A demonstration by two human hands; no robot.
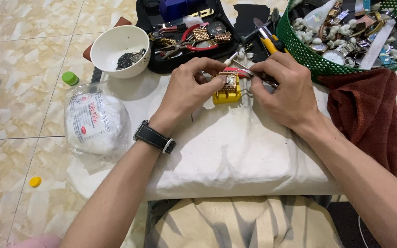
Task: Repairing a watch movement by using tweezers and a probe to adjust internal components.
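On a white cloth pad [235,151] over marble floor tiles [19,69], yellow holder [226,94] at 12 o'clock, left hand [190,87] pinching it, right hand [283,89] closed on what looks like tweezers [246,72], green basket [309,55] at 1 o'clock, white bowl [116,46] at 10.

White bowl [116,48], green basket [299,41] of watches, maroon towel [368,115], cotton bag [96,121].

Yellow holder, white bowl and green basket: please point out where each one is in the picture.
yellow holder [226,95]: head view, on its front yellow face below the fingers.
white bowl [111,48]: head view, on its bare inner wall.
green basket [299,43]: head view, on its mesh side wall.
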